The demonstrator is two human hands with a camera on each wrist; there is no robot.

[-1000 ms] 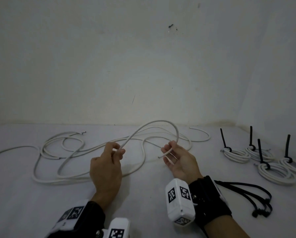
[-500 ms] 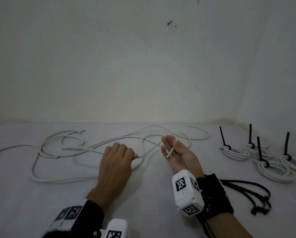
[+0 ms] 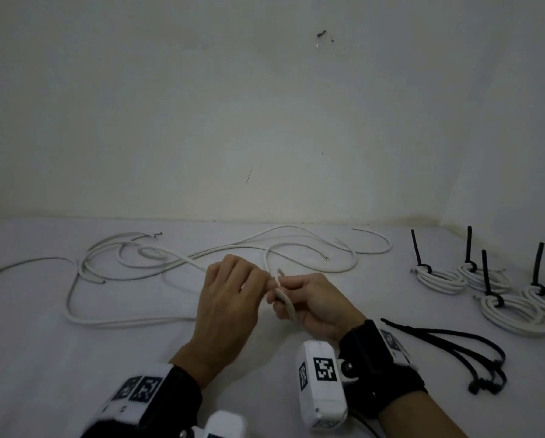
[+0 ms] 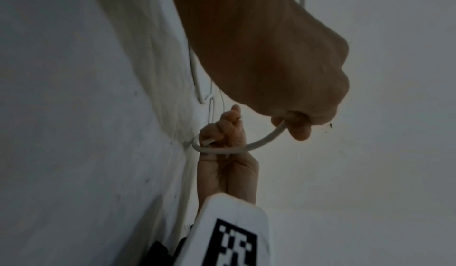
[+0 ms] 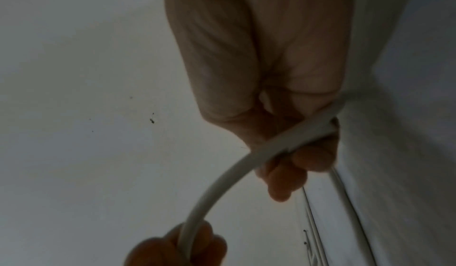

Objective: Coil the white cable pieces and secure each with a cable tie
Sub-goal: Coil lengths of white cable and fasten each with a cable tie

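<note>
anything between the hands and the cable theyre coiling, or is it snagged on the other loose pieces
Nothing visible between them: the left hand and right hand both grip the white cable. Its far run disappears among the loose cables; a snag cannot be ruled out.

The head camera looks forward and down over the desk (image 3: 138,358) toward the wall. The left wrist camera sits close behind the left hand (image 4: 271,55), looking along it to the right hand (image 4: 227,165). The right wrist camera mirrors this. All three share the white cable (image 3: 285,303) between the hands.
</note>
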